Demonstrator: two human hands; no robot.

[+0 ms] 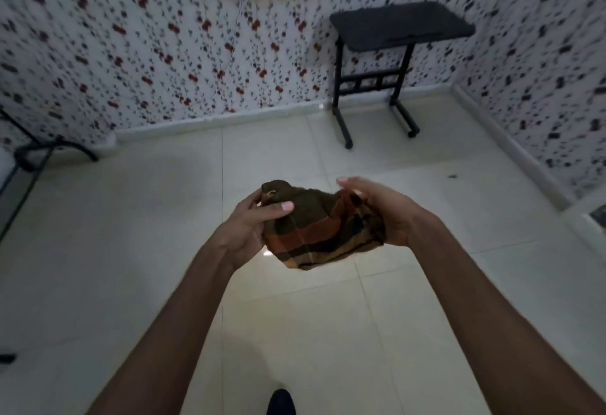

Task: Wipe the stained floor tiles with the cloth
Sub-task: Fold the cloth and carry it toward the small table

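A bunched cloth [314,234], checked in brown, orange and black, is held in the air in front of me, well above the floor. My left hand [249,227] grips its left side with the thumb across the top. My right hand [383,214] cups its right side, fingers curled over the fabric and slightly blurred. Below lie cream floor tiles [164,250] with thin grout lines. A small dark speck [453,176] sits on the tiles at the right, near the wall.
A black side table on wheels [393,31] stands against the flowered back wall. A dark metal frame [29,155] is at the left edge. White skirting [213,119] runs along the walls. My dark foot [280,401] shows at the bottom.
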